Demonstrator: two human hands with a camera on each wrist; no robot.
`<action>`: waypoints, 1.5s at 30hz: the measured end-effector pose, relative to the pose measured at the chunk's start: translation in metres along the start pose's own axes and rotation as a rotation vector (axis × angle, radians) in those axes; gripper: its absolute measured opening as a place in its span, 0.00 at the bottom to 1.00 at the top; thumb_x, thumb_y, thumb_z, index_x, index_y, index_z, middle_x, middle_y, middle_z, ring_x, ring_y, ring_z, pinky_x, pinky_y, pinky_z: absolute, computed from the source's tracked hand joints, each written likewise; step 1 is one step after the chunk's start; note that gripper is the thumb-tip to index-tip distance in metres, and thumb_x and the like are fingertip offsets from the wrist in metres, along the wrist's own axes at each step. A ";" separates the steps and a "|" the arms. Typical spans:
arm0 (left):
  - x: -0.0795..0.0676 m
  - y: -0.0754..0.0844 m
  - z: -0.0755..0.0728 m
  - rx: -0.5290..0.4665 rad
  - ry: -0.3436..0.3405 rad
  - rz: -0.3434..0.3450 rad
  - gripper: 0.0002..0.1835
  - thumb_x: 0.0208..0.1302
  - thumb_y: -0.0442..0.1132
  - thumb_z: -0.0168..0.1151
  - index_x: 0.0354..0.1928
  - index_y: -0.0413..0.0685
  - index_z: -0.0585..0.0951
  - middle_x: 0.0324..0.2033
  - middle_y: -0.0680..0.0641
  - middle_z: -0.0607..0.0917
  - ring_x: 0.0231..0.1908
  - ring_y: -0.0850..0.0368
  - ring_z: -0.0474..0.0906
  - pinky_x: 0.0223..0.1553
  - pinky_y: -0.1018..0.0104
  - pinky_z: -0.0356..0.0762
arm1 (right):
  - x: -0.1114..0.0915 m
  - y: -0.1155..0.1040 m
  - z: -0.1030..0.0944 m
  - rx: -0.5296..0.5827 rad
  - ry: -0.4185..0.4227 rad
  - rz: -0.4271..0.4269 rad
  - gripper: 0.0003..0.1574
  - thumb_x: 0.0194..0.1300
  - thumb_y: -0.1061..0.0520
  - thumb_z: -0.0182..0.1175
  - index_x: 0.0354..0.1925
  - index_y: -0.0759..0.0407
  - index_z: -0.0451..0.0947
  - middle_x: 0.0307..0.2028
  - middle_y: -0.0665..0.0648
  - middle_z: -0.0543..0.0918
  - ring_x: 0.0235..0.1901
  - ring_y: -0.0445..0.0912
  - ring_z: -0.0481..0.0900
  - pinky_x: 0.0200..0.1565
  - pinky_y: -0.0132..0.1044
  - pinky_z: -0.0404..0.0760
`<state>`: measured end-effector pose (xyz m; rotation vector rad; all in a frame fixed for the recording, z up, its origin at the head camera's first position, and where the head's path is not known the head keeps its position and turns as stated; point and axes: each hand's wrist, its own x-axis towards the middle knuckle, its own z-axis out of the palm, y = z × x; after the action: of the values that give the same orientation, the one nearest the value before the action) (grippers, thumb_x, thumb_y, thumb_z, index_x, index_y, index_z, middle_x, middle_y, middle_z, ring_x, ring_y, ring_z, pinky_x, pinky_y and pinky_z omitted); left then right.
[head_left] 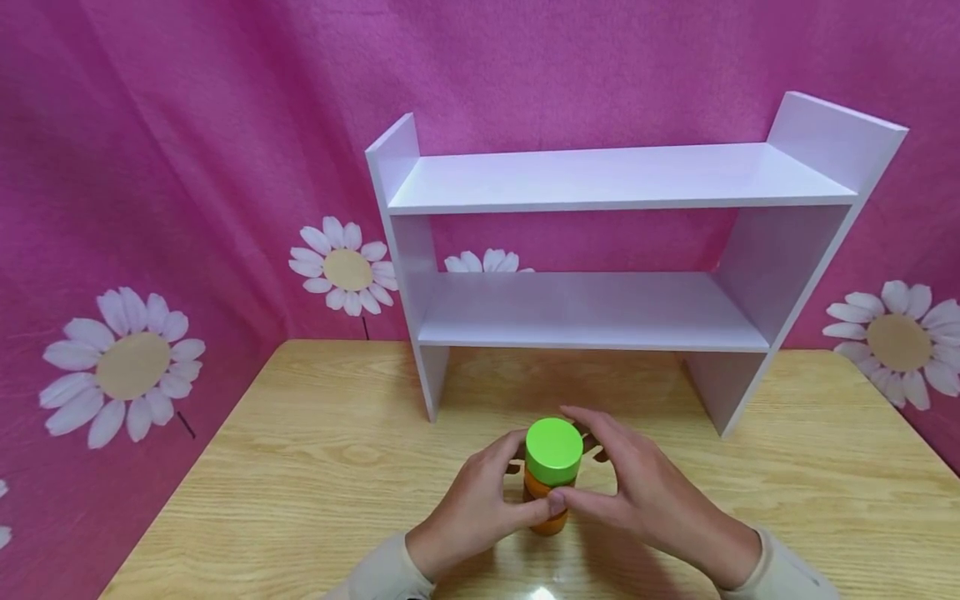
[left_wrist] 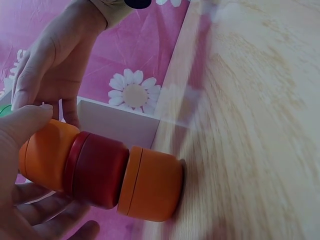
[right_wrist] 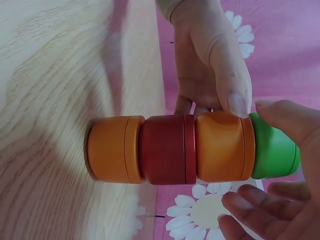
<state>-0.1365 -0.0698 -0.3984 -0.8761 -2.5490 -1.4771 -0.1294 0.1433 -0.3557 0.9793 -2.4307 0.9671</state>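
A stack of small jars stands upright on the table [head_left: 337, 467]: a lower orange jar [right_wrist: 115, 149], a dark red jar [right_wrist: 165, 150], an upper orange jar [right_wrist: 222, 145] and a green jar [right_wrist: 275, 147] on top. Loosely cupped, my left hand [head_left: 483, 496] is at the stack's left, its thumb by the upper orange jar. From the right my right hand [head_left: 637, 479] spreads its fingers about the green jar, and the right wrist view shows space between those fingers and the jars. In the head view both thumb tips meet before the stack. Whether the left fingers touch is hidden.
A white two-tier shelf [head_left: 600, 310] stands behind the stack, its side panels resting on the table. A pink curtain with white daisies [head_left: 225, 167] surrounds the table at the back and sides.
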 end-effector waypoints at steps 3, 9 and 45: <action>-0.001 -0.001 0.000 0.003 -0.002 -0.003 0.34 0.57 0.58 0.67 0.63 0.58 0.69 0.53 0.60 0.78 0.50 0.65 0.76 0.51 0.58 0.78 | -0.001 0.001 0.000 0.002 0.005 -0.015 0.48 0.50 0.43 0.74 0.65 0.53 0.66 0.52 0.41 0.76 0.42 0.37 0.77 0.41 0.36 0.81; -0.003 -0.001 -0.002 0.002 -0.006 -0.017 0.35 0.56 0.59 0.68 0.64 0.58 0.69 0.53 0.60 0.78 0.50 0.65 0.75 0.51 0.58 0.78 | -0.002 0.003 0.000 0.008 0.008 -0.037 0.48 0.50 0.44 0.75 0.65 0.52 0.66 0.53 0.42 0.76 0.44 0.38 0.78 0.42 0.35 0.81; -0.013 -0.009 -0.004 0.129 -0.042 -0.039 0.38 0.52 0.60 0.70 0.63 0.57 0.69 0.54 0.59 0.77 0.54 0.64 0.74 0.56 0.60 0.74 | -0.012 0.010 0.001 0.022 -0.076 0.034 0.46 0.53 0.42 0.73 0.65 0.46 0.64 0.55 0.41 0.75 0.50 0.38 0.76 0.49 0.38 0.80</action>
<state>-0.1312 -0.0823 -0.4074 -0.8534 -2.6704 -1.3002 -0.1276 0.1534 -0.3676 1.0031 -2.5117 0.9864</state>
